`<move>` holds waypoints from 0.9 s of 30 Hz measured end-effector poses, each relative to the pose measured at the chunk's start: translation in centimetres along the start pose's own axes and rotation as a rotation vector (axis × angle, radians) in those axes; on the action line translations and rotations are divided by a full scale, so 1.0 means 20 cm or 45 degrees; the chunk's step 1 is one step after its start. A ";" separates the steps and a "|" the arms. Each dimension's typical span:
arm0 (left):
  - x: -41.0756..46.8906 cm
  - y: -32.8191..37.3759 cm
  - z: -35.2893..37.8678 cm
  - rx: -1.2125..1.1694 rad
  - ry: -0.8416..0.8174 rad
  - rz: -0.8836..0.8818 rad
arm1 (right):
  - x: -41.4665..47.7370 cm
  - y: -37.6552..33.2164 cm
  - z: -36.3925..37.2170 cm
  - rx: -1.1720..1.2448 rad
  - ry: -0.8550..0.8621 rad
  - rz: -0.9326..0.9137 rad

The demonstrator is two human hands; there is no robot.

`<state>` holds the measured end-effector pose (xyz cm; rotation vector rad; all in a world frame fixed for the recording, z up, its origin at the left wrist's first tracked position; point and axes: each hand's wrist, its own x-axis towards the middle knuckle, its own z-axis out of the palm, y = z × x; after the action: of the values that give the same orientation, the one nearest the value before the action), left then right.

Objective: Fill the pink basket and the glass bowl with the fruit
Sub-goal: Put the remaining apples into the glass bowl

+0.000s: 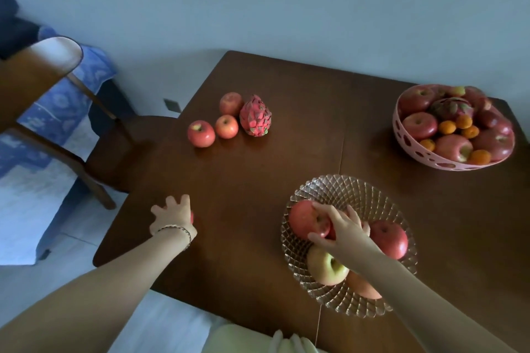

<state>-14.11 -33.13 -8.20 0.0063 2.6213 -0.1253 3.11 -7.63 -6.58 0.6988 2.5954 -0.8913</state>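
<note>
Pink basket [401,135], brown table [258,180]

Pretty dim shot, cool bluish cast all over. Brightest patch is the floor [160,324] on the near left; the bench [272,169] only has a dull sheen. Shadows are soft, detail is mushy, edges bend wide-angle style.
</note>
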 end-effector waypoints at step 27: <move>-0.28 1.10 -0.12 0.034 -0.322 1.240 | -0.08 0.14 -0.03 0.128 0.199 -0.066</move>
<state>-9.84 -10.95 -5.27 1.1594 2.0936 0.1708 5.81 -5.83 -6.74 0.7589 2.7322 -1.0281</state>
